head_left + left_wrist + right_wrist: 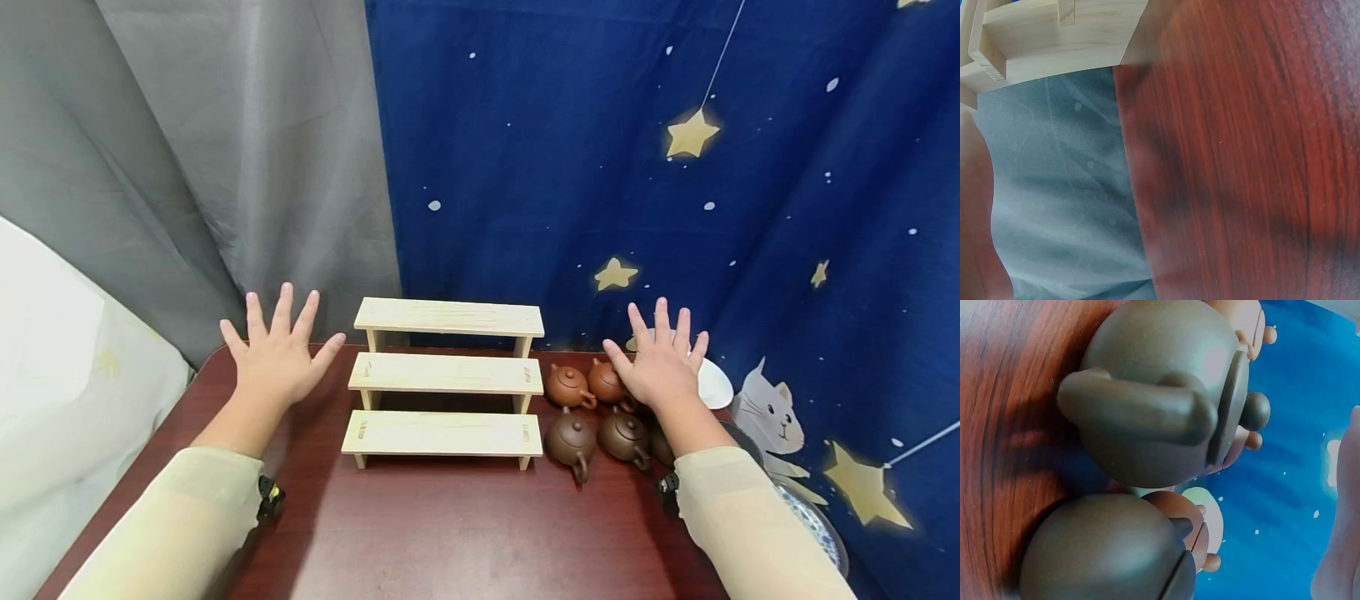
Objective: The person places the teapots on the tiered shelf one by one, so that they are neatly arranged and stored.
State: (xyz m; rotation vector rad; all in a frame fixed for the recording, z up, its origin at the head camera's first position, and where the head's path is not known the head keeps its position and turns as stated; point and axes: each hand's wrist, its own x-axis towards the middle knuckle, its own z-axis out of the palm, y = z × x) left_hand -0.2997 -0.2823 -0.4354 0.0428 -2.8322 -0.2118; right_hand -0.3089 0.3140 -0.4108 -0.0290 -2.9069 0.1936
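Note:
My left hand (276, 358) is spread, fingers straight, raised left of a three-tier wooden shelf stand (444, 372); it holds nothing. On the other side, my right hand (663, 362) is spread the same way above a group of small clay teapots. Two reddish-brown teapots (567, 386) sit at the back, with dark brown teapots (572, 439) in front of them. The hand and forearm partly hide the teapots furthest right. In the right wrist view, a dark teapot (1160, 356) shows close up with its handle toward the camera. All three tiers are bare.
Behind the right hand lies a white plate (714, 385). A blue-patterned dish (813, 525) is partly hidden by the right sleeve. The dark red table (465, 533) backs onto a grey curtain (300, 167) and a blue star-printed curtain (555, 167). White cloth (82, 400) hangs at the left.

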